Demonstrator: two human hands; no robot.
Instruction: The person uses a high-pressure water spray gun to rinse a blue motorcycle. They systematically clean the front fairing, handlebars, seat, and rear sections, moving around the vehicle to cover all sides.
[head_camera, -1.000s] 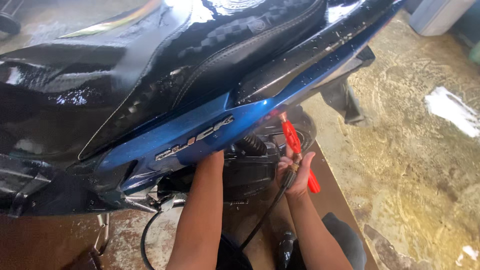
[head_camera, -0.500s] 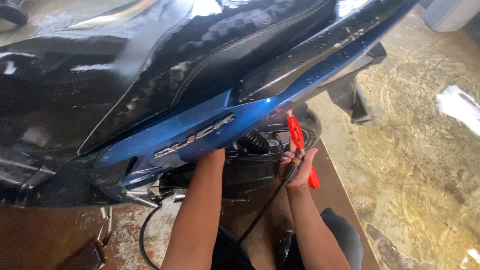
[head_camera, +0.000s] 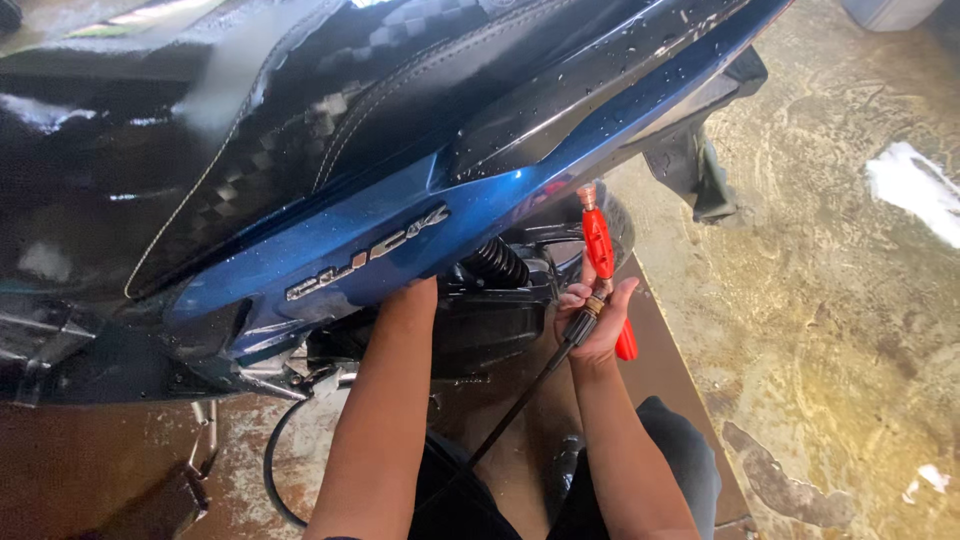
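My right hand (head_camera: 597, 318) is clamped on the red spray gun (head_camera: 603, 262), nozzle at twelve o'clock under the blue scooter panel (head_camera: 400, 235). My left hand is hidden behind it; grip unknowable. Best keep the nozzle steady.

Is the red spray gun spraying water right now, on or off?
Cannot tell: no jet shows at the red spray gun nozzle, held in the right hand.

Both forearms bare, no sleeves, gloves or watch; dark grey trousers (head_camera: 680, 450) over knee.
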